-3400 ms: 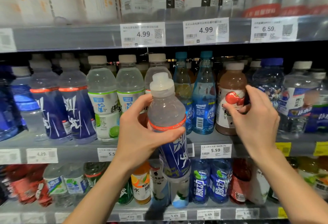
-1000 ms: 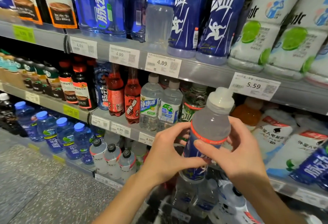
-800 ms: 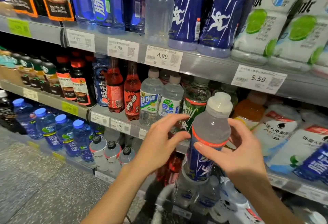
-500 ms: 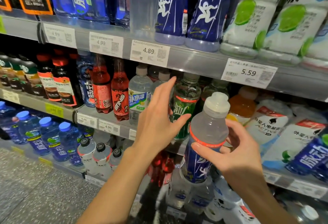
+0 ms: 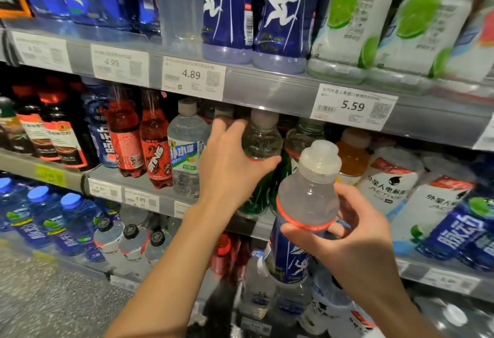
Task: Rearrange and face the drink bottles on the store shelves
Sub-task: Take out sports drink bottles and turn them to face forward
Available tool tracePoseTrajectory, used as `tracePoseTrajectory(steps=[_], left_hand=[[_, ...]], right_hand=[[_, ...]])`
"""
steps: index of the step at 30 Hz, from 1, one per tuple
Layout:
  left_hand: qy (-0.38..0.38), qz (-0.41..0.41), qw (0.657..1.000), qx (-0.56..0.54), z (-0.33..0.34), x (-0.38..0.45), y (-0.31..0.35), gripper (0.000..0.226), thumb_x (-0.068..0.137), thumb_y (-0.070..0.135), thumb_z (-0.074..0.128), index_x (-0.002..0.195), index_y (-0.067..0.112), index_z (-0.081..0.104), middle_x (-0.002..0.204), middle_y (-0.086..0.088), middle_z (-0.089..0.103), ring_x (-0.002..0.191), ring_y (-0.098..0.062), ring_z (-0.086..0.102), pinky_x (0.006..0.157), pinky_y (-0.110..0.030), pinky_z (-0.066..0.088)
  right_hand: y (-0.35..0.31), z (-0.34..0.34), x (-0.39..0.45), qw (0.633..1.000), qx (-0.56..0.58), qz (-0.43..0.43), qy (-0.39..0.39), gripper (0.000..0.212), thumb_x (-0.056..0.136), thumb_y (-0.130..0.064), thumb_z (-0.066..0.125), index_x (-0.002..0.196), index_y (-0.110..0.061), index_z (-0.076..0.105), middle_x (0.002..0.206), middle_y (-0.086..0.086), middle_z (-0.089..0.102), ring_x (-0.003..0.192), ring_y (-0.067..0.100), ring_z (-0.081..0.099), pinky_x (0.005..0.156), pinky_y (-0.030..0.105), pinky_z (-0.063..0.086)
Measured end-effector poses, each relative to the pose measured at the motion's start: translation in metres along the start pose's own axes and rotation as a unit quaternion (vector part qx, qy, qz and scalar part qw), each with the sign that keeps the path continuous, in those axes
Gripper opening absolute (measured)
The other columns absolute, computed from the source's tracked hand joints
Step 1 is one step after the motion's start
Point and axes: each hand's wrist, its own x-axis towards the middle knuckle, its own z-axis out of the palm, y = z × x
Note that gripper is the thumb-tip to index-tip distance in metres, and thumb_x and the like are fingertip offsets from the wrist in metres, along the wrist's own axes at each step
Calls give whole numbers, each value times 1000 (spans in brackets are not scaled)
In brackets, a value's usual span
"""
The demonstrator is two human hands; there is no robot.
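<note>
My right hand (image 5: 355, 233) grips a clear bottle with a dark blue label, orange ring and white cap (image 5: 307, 204), held upright in front of the middle shelf. My left hand (image 5: 230, 166) wraps around the shoulder of a green-labelled clear bottle (image 5: 260, 142) standing on the middle shelf (image 5: 149, 180). A second green-labelled bottle (image 5: 299, 139) stands just right of it, partly hidden behind the held bottle. On the upper shelf (image 5: 267, 86) stand two matching blue-labelled bottles (image 5: 283, 16).
Red Sting bottles (image 5: 155, 147) and a clear water bottle (image 5: 187, 150) stand left of my left hand. White pouch-like drinks (image 5: 387, 185) and an orange drink (image 5: 352, 155) sit to the right. Lime-labelled bottles (image 5: 347, 16) fill the upper right. Blue-capped bottles (image 5: 40, 217) line the lower shelf above the grey floor.
My left hand let go of the blue-labelled bottle, reached forward and closed around the green-labelled bottle on the middle shelf. My right hand kept holding the blue-labelled bottle, and the view shifted down from the higher shelf.
</note>
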Motion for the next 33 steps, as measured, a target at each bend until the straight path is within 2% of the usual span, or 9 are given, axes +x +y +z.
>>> tracePoseTrajectory(steps=[3, 10, 13, 16, 19, 22, 26, 30, 33], left_hand=[[6, 26, 999, -17, -6, -9, -5, 61, 63, 55, 85, 110, 27, 58, 102, 4, 45, 85, -15, 53, 65, -33, 45], [-9, 33, 979, -203, -25, -39, -21, 65, 63, 35, 93, 117, 28, 57, 113, 15, 63, 112, -16, 57, 95, -38, 47], [13, 23, 963, -268, -31, -49, -21, 64, 61, 18, 95, 114, 25, 60, 109, 17, 65, 109, -10, 62, 95, -28, 50], [55, -28, 942, -329, -39, -52, -22, 61, 58, 17, 92, 109, 28, 60, 109, 15, 65, 107, -6, 63, 90, -25, 54], [103, -45, 926, -360, -50, -47, -24, 55, 61, 12, 90, 107, 25, 63, 106, 7, 68, 101, -3, 65, 82, -18, 54], [107, -40, 931, -346, -56, -43, -30, 56, 63, 1, 89, 107, 27, 64, 98, 20, 71, 92, 6, 66, 75, -7, 49], [95, -34, 955, -278, -59, -47, -43, 65, 58, 20, 96, 117, 24, 67, 110, 4, 71, 103, -5, 67, 85, -17, 51], [89, -58, 943, -316, -63, -50, -46, 67, 57, 21, 96, 117, 23, 67, 113, 2, 71, 108, -14, 67, 87, -26, 56], [87, -66, 928, -355, -66, -49, -42, 63, 56, 15, 92, 115, 18, 68, 110, 2, 72, 105, -13, 69, 82, -19, 55]], right_hand=[[2, 2, 2, 1000, 11, -4, 1, 68, 46, -48, 87, 109, -35, 64, 104, -18, 72, 99, 1, 68, 76, 13, 55], [2, 8, 3, 999, -19, -29, 9, 65, 50, -52, 86, 109, -39, 63, 106, -18, 72, 101, 5, 69, 80, 25, 56], [-1, 9, 5, 997, -65, -44, 21, 63, 50, -58, 84, 107, -42, 62, 105, -23, 69, 97, 2, 66, 75, 16, 53], [-3, 10, 7, 995, -81, -38, 33, 62, 46, -58, 83, 103, -46, 61, 104, -27, 68, 94, 1, 65, 72, 19, 54], [-9, 12, 10, 996, -74, -39, 24, 64, 44, -47, 93, 100, -46, 61, 98, -35, 67, 93, -8, 64, 72, 7, 49], [-11, 19, 18, 997, -62, -30, 21, 63, 50, -31, 96, 100, -45, 62, 97, -36, 67, 93, -14, 62, 74, 2, 46], [-10, 32, 30, 998, -36, -27, 41, 67, 55, -27, 94, 116, -36, 67, 105, -23, 71, 103, -7, 64, 88, 17, 53], [-9, 45, 42, 998, -3, -47, 43, 63, 60, -13, 92, 104, -47, 63, 98, -35, 68, 99, -19, 59, 86, 8, 51], [-6, 54, 47, 997, -2, -74, 36, 66, 64, -7, 91, 95, -56, 60, 98, -44, 64, 102, -20, 58, 87, 7, 49]])
